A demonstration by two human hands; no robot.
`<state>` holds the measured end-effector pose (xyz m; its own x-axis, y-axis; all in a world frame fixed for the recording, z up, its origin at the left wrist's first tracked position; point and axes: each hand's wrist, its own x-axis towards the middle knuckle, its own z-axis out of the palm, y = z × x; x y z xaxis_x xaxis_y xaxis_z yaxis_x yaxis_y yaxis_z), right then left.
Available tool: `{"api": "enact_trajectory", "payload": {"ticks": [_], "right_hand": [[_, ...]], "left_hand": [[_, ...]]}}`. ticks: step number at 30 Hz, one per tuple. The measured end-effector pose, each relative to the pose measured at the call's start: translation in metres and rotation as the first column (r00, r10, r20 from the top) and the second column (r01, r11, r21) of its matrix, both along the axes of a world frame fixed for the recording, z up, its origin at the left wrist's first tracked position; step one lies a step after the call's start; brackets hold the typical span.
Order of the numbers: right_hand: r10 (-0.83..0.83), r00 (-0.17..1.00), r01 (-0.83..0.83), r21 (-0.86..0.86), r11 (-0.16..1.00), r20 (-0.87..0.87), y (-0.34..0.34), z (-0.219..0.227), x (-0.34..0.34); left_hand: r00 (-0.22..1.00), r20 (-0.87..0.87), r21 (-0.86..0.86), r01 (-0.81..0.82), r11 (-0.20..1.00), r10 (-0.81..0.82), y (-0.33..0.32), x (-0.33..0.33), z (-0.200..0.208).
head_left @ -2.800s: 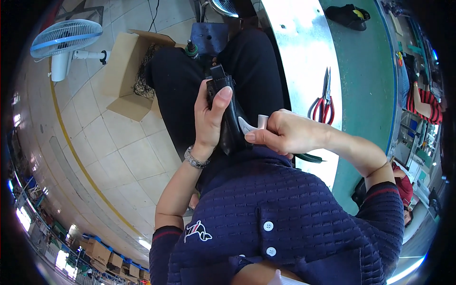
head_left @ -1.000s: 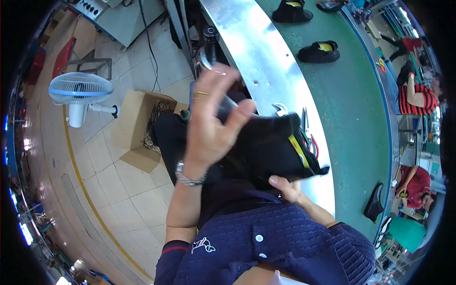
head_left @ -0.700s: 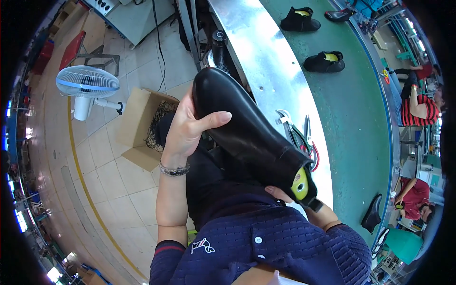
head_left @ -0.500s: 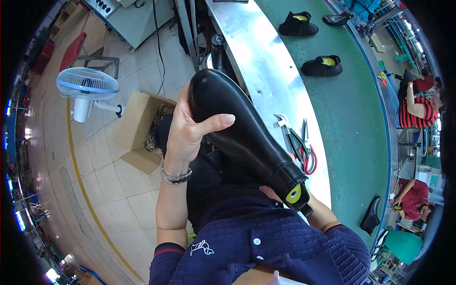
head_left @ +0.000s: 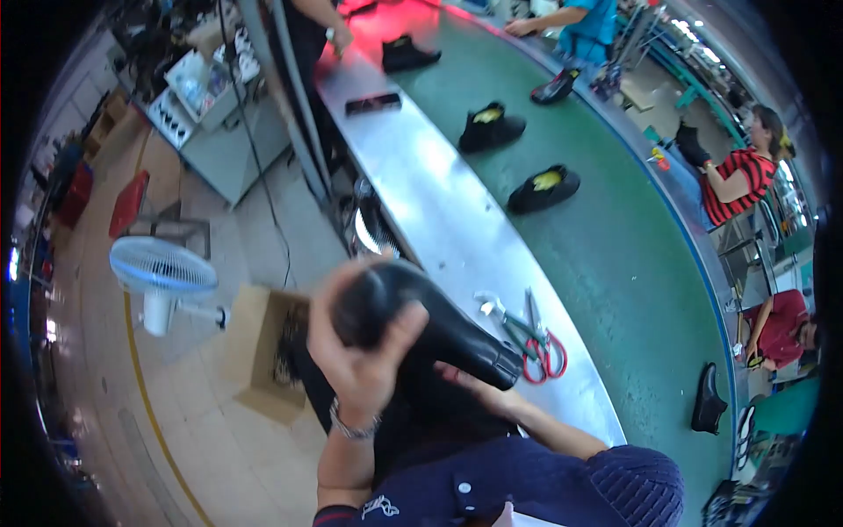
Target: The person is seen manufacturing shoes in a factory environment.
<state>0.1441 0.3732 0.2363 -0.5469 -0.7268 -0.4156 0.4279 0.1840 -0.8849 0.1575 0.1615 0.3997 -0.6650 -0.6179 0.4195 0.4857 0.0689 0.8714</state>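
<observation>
My left hand (head_left: 356, 342) is closed around the toe end of a black leather ankle boot (head_left: 452, 329), thumb across the top, slightly blurred. The boot's shaft points away to the right, beside the metal table edge. Below the shaft is my right hand (head_left: 479, 389), its fingers stretched toward the boot's underside and partly in shadow; whether they touch it is unclear. On the metal ledge (head_left: 439, 202), just right of the boot, lie red-handled scissors (head_left: 550, 358) and a metal-headed hand tool with green grips (head_left: 509, 318).
Black shoes (head_left: 544, 189) stand on the green conveyor (head_left: 606, 290) beyond the ledge. A white fan (head_left: 162, 272) and an open cardboard box (head_left: 259, 351) are on the left. A person in a striped shirt (head_left: 742, 180) holds a shoe across the belt; others work farther off.
My view has swung upward, showing more of the ledge's far end. The boot has tilted so its opening no longer shows. My right hand has come into fuller view beneath the shaft.
</observation>
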Motion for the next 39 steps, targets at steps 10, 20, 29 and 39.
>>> {"api": "enact_trajectory", "payload": {"ticks": [10, 20, 29, 39], "right_hand": [[0.025, 0.757, 0.570, -0.678, 0.464, 0.653, -0.014, 0.094, -0.052], [-0.924, 0.251, 0.968, 0.104, 0.230, -0.290, 0.158, 0.027, -0.144], [-0.115, 0.382, 0.909, 0.396, -0.133, -0.917, 0.242, -0.068, -0.191], [-0.144, 0.213, 0.844, 0.108, 0.526, -0.966, 0.043, -0.006, -0.265]], "left_hand": [[0.855, 0.147, -0.696, 0.447, 0.562, -0.497, 0.055, 0.011, 0.014], [0.105, -0.253, 0.015, 0.994, 0.105, -0.962, 0.010, 0.020, 0.047], [0.319, -0.394, 0.010, 0.939, 0.343, -0.862, 0.028, -0.001, 0.054], [0.482, -0.048, 0.305, 0.841, 0.447, -0.875, 0.019, 0.038, 0.027]]}}
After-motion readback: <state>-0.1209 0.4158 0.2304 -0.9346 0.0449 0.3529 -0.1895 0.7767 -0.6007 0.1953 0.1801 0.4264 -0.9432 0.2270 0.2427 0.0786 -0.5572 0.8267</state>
